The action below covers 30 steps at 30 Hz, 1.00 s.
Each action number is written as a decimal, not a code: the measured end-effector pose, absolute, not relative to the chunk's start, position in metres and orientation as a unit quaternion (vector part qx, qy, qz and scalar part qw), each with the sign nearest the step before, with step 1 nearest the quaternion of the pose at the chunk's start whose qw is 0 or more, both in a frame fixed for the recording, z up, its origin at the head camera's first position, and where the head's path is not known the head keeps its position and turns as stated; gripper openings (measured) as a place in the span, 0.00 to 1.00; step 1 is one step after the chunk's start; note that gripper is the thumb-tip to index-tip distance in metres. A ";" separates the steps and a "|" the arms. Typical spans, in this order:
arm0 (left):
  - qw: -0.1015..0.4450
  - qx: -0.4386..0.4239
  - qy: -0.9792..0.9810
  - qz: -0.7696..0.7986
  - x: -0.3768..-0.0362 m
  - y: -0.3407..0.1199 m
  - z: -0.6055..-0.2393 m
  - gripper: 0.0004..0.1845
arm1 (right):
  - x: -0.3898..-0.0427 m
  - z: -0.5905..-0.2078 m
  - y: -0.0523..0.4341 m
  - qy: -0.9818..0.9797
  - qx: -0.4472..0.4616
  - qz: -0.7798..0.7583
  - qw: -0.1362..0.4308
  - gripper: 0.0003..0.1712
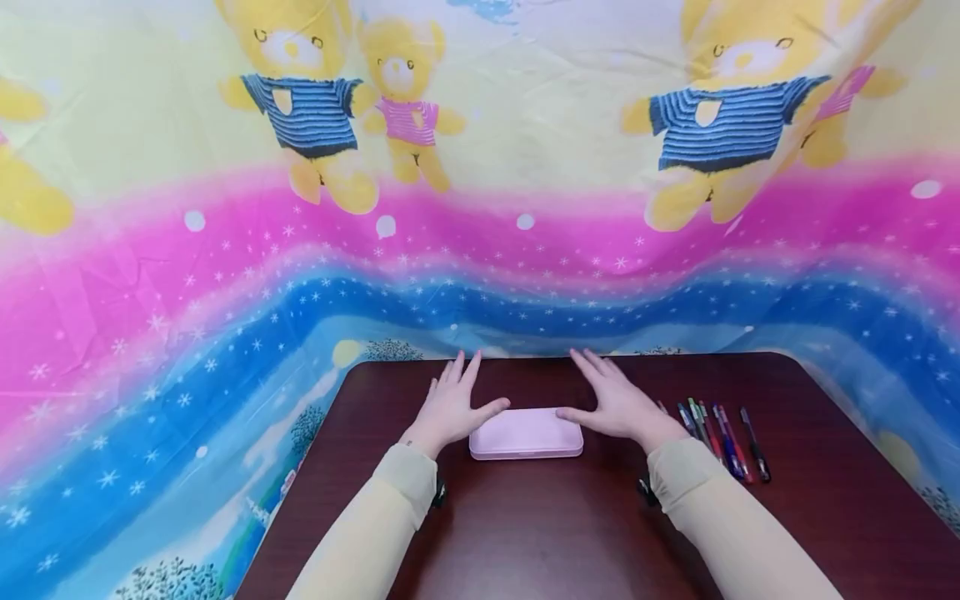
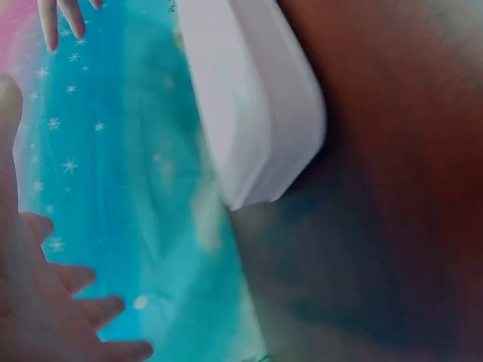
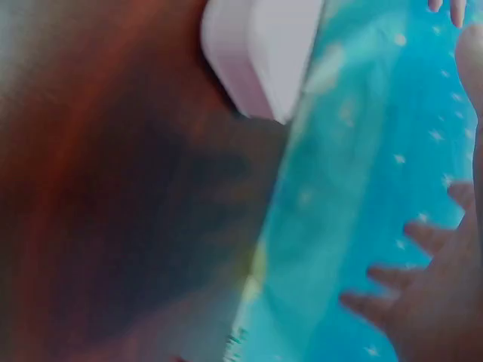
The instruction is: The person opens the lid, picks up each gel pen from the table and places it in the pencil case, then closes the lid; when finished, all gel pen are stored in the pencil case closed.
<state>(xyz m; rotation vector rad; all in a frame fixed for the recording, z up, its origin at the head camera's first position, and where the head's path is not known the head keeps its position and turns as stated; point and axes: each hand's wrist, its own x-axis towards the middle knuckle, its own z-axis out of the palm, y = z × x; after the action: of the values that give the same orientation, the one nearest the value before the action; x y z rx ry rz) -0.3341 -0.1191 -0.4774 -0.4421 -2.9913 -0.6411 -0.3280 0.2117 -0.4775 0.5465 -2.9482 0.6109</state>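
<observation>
My cream sleeves (image 1: pixel 390 508) fill the lower frame, and above them my left hand (image 1: pixel 450 408) and right hand (image 1: pixel 618 404) lie flat, fingers relaxed, flanking the closed pink case (image 1: pixel 527 433) at center — I judge opening it needs a thumb under the lid.

Bright even light; head view warped, wrist views blurred

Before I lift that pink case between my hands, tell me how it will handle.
The pink case looks like rigid plastic, so it probably stays stiff. It is flat and low, so unlikely to tip or roll. Its smooth shell on the polished table may slide easily if the left hand or right hand pushes it.
</observation>
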 end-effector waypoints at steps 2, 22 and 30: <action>0.016 -0.147 -0.966 -0.213 -0.332 -0.120 -0.486 0.65 | -0.327 -0.487 0.206 -0.954 0.215 0.208 0.039 0.69; -0.028 -0.168 -0.967 -0.187 -0.317 -0.111 -0.537 0.66 | -0.320 -0.536 0.178 -0.953 0.238 0.187 0.003 0.64; -0.016 -0.157 -0.963 -0.219 -0.327 -0.110 -0.551 0.63 | -0.322 -0.535 0.176 -0.957 0.217 0.192 0.010 0.58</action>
<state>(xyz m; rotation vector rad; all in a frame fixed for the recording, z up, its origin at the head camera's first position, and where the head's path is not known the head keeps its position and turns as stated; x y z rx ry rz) -0.3265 -0.1102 -0.5514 -0.4977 -3.0562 -0.6962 -0.3216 0.1762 -0.5349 0.6788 -2.9869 0.5983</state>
